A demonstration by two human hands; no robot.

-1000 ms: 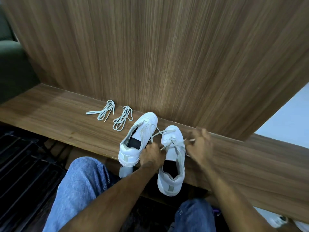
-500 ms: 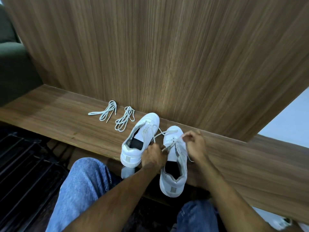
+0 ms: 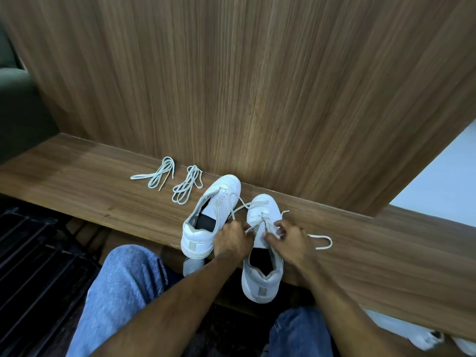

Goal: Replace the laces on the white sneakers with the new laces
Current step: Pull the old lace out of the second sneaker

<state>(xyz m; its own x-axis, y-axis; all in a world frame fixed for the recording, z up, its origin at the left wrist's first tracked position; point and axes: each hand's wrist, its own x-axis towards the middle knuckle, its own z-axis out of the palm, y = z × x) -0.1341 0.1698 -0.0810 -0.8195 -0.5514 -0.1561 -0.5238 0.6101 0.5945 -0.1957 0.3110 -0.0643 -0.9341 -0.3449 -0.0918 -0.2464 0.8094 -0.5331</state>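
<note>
Two white sneakers are standing on a low wooden ledge (image 3: 360, 253), with the toes pointing to the tall wooden panel (image 3: 257, 86) behind. The right sneaker (image 3: 261, 258) is lying with its heel hanging over the front edge of the ledge. The left sneaker (image 3: 210, 217) is lying just beside it, turned a little to the left, and its heel is also reaching over the edge.

The left hand (image 3: 231, 240) is sitting between the two shoes with its fingers curled around a piece of the old lace (image 3: 253, 203), which is running from the hand up across the toe of the right sneaker. The right hand (image 3: 289, 239) is resting on the tongue area of the right sneaker, and its fingers are pinching the lace at the eyelets. Both hands are covering the middle part of this shoe, so the lacing under them is hidden. One loose end of the lace (image 3: 322, 242) is lying on the ledge, just to the right of the right hand.

The two new laces are waiting on the ledge to the left of the shoes, close to the panel: one bundle (image 3: 158, 172) is further left, the other bundle (image 3: 186, 186) is near the toe of the left sneaker.

The knees in blue jeans (image 3: 123, 292) are showing below, and a dark slatted rack (image 3: 33, 253) is at the lower left.
</note>
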